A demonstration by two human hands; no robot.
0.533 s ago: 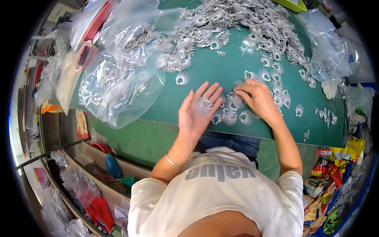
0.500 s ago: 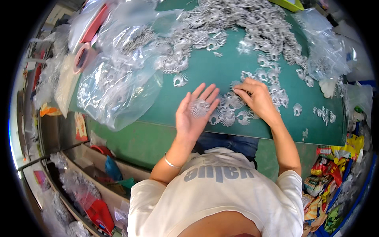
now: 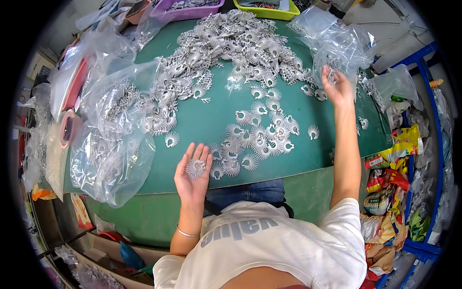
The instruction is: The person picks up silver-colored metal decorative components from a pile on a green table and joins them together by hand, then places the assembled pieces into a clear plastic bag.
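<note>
On the upturned palm of my left hand (image 3: 192,180), fingers stretched out, lies a silver spoked ring-shaped metal piece (image 3: 196,168) with a notch. My right hand (image 3: 338,86) reaches out to the far right, thumb and fingers curled at the edge of a clear plastic bag (image 3: 332,41). Something greyish shows between those fingers, too small to make out. A loose cluster of similar silver spoked pieces (image 3: 259,136) lies on the green tabletop (image 3: 192,123) between my hands, some overlapping.
A large heap of silver pieces (image 3: 226,41) covers the far middle. Clear bags (image 3: 110,164) lie at left beside a roll of pink tape (image 3: 70,128). A purple basket (image 3: 187,10) and a yellow-green basket (image 3: 269,12) stand behind. Blue shelving (image 3: 435,144) with colourful packets is at right.
My right hand has left the cluster of pieces and moved far right to the plastic bag. My left hand still bears the spoked piece. The view has shifted, showing more of the table's far side.
</note>
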